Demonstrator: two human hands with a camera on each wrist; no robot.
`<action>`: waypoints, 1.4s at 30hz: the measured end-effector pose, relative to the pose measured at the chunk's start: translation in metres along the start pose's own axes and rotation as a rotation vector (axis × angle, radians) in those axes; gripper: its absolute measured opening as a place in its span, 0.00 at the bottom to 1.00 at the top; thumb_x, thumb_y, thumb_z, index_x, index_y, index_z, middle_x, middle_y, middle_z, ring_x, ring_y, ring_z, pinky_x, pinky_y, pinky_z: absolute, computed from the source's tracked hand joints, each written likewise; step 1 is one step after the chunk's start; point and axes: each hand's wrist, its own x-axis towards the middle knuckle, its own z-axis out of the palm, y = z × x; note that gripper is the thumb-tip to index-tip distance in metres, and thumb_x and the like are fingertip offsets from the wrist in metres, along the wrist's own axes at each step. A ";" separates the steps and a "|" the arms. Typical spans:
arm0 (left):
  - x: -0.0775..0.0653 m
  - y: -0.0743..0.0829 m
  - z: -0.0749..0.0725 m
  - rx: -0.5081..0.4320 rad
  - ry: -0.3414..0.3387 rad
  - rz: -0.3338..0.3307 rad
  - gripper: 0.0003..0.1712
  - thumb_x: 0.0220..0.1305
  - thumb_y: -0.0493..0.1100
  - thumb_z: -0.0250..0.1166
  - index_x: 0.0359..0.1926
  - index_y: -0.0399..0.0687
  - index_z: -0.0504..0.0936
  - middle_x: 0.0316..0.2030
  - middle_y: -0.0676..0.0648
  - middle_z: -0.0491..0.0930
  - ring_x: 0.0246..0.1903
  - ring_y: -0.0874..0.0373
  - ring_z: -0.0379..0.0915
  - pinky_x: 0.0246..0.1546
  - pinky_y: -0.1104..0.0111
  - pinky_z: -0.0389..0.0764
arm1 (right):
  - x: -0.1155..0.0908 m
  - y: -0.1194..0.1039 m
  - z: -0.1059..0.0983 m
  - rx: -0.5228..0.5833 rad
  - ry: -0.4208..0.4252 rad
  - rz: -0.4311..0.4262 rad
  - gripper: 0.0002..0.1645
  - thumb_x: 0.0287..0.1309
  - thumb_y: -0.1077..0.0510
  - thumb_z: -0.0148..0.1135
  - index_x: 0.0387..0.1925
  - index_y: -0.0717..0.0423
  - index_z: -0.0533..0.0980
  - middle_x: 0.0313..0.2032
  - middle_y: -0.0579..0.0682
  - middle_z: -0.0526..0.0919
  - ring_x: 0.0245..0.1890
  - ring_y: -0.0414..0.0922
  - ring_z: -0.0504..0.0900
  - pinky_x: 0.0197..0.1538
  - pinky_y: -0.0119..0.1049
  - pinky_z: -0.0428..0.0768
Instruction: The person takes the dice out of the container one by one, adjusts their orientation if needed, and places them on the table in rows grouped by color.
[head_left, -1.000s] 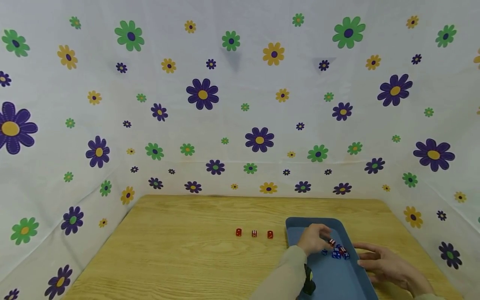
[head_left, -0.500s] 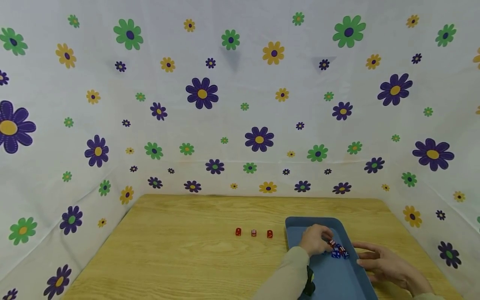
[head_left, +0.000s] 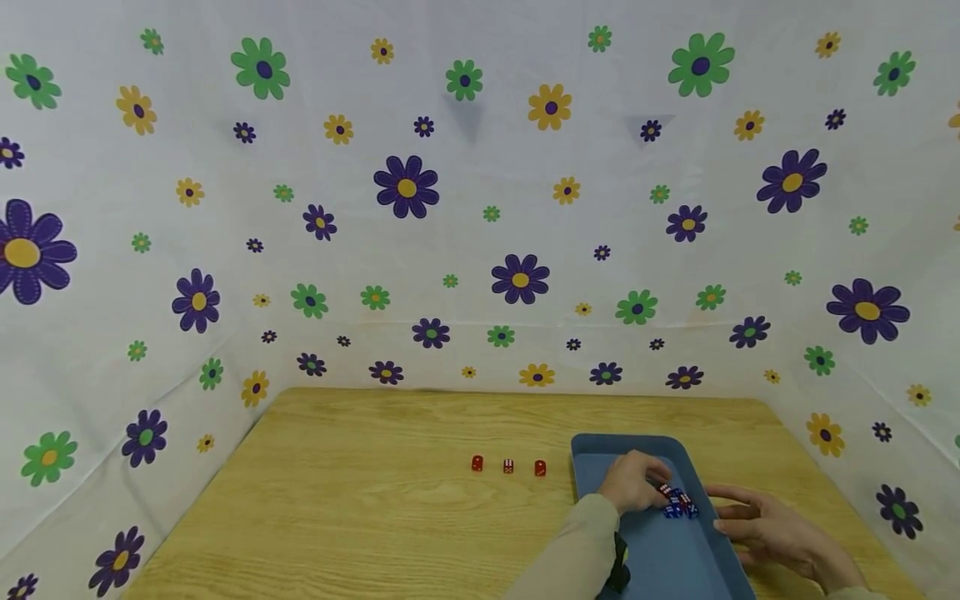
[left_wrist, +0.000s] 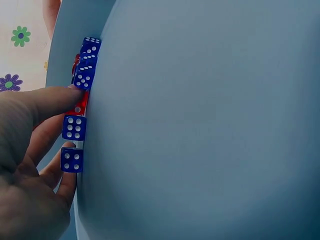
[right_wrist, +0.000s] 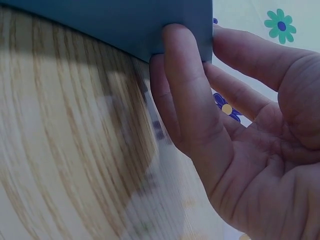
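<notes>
Nearest the left hand point(head_left: 633, 482): a red die point(left_wrist: 81, 103), pinched between the thumb and a finger inside the tray point(head_left: 660, 558). We think the fingertip grip suits so small a thing, since a fuller grasp might knock its neighbours. Just beyond the fingertips, to the right, blue dice point(left_wrist: 83, 79) and a second red die point(head_left: 685, 500) sit bunched; we cannot count them all in the head view, as the hand covers part. The left wrist view shows two of the blue dice close by the fingers; whether they touch skin we cannot tell. The tray's raised rim, we judge, stops the group rolling off. Farther right of the left hand, the right hand point(head_left: 780, 529) rests its fingers against the tray's outer wall without grasping it; we read this as a brace against sliding. Well to the left of the left hand, outside the tray, a row of three red dice point(head_left: 508, 467) lies on the wooden tabletop point(head_left: 337, 500), spaced roughly evenly, which presumably leaves each one readable and easy to reach. Farthest off, beyond both hands, flowered cloth point(head_left: 465, 242) encloses the tabletop, likely as a screen.
</notes>
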 end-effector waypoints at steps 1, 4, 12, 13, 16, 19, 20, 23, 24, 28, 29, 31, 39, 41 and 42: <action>0.000 0.000 0.000 -0.010 0.006 -0.004 0.19 0.48 0.31 0.76 0.42 0.52 0.88 0.33 0.57 0.87 0.39 0.66 0.79 0.41 0.72 0.79 | 0.000 0.000 0.000 0.001 0.001 0.002 0.42 0.64 0.61 0.61 0.73 0.66 0.53 0.55 0.57 0.79 0.49 0.49 0.82 0.50 0.51 0.82; 0.000 0.000 -0.001 -0.044 0.022 -0.014 0.17 0.47 0.31 0.77 0.39 0.50 0.89 0.30 0.56 0.86 0.35 0.66 0.78 0.38 0.72 0.79 | 0.001 -0.001 0.001 -0.016 0.014 0.010 0.42 0.65 0.61 0.61 0.73 0.66 0.53 0.56 0.60 0.78 0.49 0.49 0.82 0.50 0.51 0.82; 0.000 -0.002 -0.006 -0.154 0.078 -0.022 0.13 0.49 0.34 0.77 0.38 0.47 0.89 0.28 0.56 0.84 0.28 0.67 0.76 0.31 0.71 0.78 | 0.003 -0.004 0.002 -0.070 0.065 0.028 0.43 0.65 0.59 0.61 0.73 0.66 0.51 0.59 0.69 0.73 0.49 0.51 0.82 0.49 0.51 0.82; -0.001 -0.002 -0.006 -0.172 0.087 -0.027 0.13 0.49 0.35 0.77 0.38 0.47 0.89 0.28 0.56 0.84 0.27 0.67 0.76 0.30 0.71 0.78 | 0.003 -0.004 0.003 -0.071 0.071 0.031 0.43 0.65 0.60 0.61 0.73 0.66 0.51 0.59 0.69 0.73 0.49 0.51 0.82 0.49 0.52 0.82; -0.004 0.000 -0.006 -0.211 0.109 -0.035 0.12 0.50 0.35 0.76 0.38 0.48 0.88 0.27 0.56 0.84 0.27 0.68 0.75 0.29 0.72 0.77 | 0.002 -0.003 0.003 -0.077 0.084 0.045 0.43 0.65 0.60 0.61 0.73 0.67 0.51 0.58 0.70 0.74 0.49 0.51 0.82 0.49 0.52 0.82; -0.008 0.002 -0.008 -0.247 0.117 -0.029 0.12 0.51 0.36 0.76 0.39 0.47 0.88 0.27 0.57 0.83 0.28 0.68 0.75 0.29 0.72 0.76 | 0.000 -0.001 0.002 -0.079 0.085 0.053 0.43 0.65 0.60 0.61 0.73 0.67 0.50 0.58 0.70 0.74 0.49 0.51 0.82 0.49 0.52 0.82; -0.009 0.003 -0.009 -0.258 0.118 -0.023 0.12 0.51 0.36 0.76 0.40 0.47 0.88 0.27 0.57 0.84 0.28 0.68 0.75 0.29 0.72 0.76 | -0.001 -0.001 0.001 -0.077 0.082 0.055 0.43 0.66 0.60 0.61 0.73 0.67 0.50 0.58 0.70 0.74 0.49 0.51 0.82 0.50 0.52 0.82; -0.012 0.001 -0.012 -0.288 0.123 -0.004 0.13 0.51 0.35 0.76 0.40 0.45 0.88 0.27 0.56 0.84 0.28 0.69 0.75 0.29 0.73 0.76 | -0.003 0.001 0.000 -0.059 0.070 0.056 0.43 0.66 0.60 0.61 0.73 0.67 0.50 0.57 0.67 0.75 0.49 0.51 0.82 0.50 0.52 0.82; -0.012 0.001 -0.014 -0.294 0.126 0.004 0.13 0.50 0.35 0.76 0.40 0.45 0.88 0.27 0.56 0.84 0.28 0.69 0.75 0.30 0.73 0.76 | -0.003 0.002 0.000 -0.051 0.065 0.055 0.43 0.66 0.60 0.61 0.73 0.67 0.50 0.57 0.66 0.76 0.49 0.51 0.82 0.50 0.52 0.82; -0.014 -0.001 -0.023 -0.298 0.131 0.034 0.14 0.51 0.36 0.76 0.42 0.46 0.88 0.30 0.57 0.85 0.31 0.69 0.76 0.34 0.73 0.77 | -0.002 0.003 0.000 -0.029 0.047 0.051 0.43 0.66 0.60 0.60 0.73 0.67 0.51 0.55 0.62 0.78 0.49 0.51 0.83 0.50 0.52 0.82; -0.014 -0.001 -0.026 -0.297 0.133 0.039 0.14 0.51 0.36 0.76 0.42 0.47 0.88 0.30 0.57 0.85 0.33 0.69 0.76 0.36 0.72 0.77 | -0.002 0.003 0.000 -0.028 0.044 0.050 0.43 0.66 0.60 0.60 0.73 0.67 0.50 0.55 0.61 0.78 0.49 0.51 0.82 0.50 0.52 0.82; -0.014 0.001 -0.032 -0.292 0.135 0.050 0.14 0.52 0.38 0.76 0.43 0.48 0.87 0.31 0.58 0.85 0.35 0.69 0.76 0.38 0.71 0.77 | -0.001 0.003 0.000 -0.032 0.046 0.051 0.43 0.66 0.60 0.60 0.73 0.66 0.50 0.55 0.61 0.78 0.49 0.51 0.82 0.50 0.52 0.82; -0.015 0.009 -0.052 -0.277 0.152 0.035 0.15 0.53 0.40 0.76 0.43 0.50 0.87 0.32 0.59 0.84 0.36 0.68 0.75 0.37 0.71 0.77 | 0.002 0.002 -0.001 -0.049 0.078 0.044 0.42 0.65 0.59 0.62 0.73 0.64 0.53 0.55 0.61 0.78 0.48 0.50 0.83 0.49 0.52 0.82; -0.015 0.007 -0.055 -0.272 0.153 0.035 0.16 0.53 0.39 0.76 0.44 0.49 0.87 0.33 0.59 0.85 0.36 0.68 0.76 0.37 0.71 0.77 | 0.002 0.002 0.000 -0.049 0.076 0.043 0.42 0.65 0.59 0.62 0.73 0.64 0.53 0.55 0.60 0.79 0.48 0.50 0.83 0.49 0.52 0.82; -0.016 0.006 -0.057 -0.267 0.153 0.040 0.16 0.53 0.40 0.76 0.45 0.49 0.87 0.33 0.59 0.85 0.37 0.68 0.76 0.38 0.71 0.77 | 0.003 0.002 -0.001 -0.046 0.068 0.041 0.42 0.65 0.60 0.61 0.73 0.64 0.52 0.55 0.60 0.79 0.48 0.50 0.83 0.49 0.52 0.82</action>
